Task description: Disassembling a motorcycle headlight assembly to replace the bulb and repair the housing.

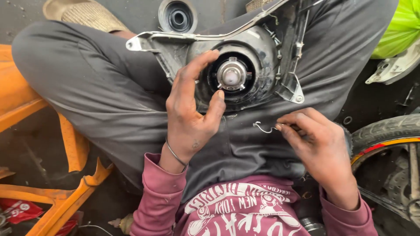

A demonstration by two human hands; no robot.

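Headlight housing (245,65) on lap, left hand (190,109) open against its bulb socket, right hand (317,142) pinching wire clip (262,127).

The scene was lit by soft, even daylight, and no hard shadows were cast. A bright glare was seen on the bulb (231,75) just beside the fingertips of the left hand (191,109), and duller sheen was caught on the silver bracket (175,38) above that grip. Deeper shade was gathered below and to the left of it, around the orange frame (65,192). The thin wire clip (262,127) pinched in the right hand (317,144) was rendered sharp. Wide-angle stretching was noticed towards the edges, where the tyre (385,129) was bent and slightly softened.
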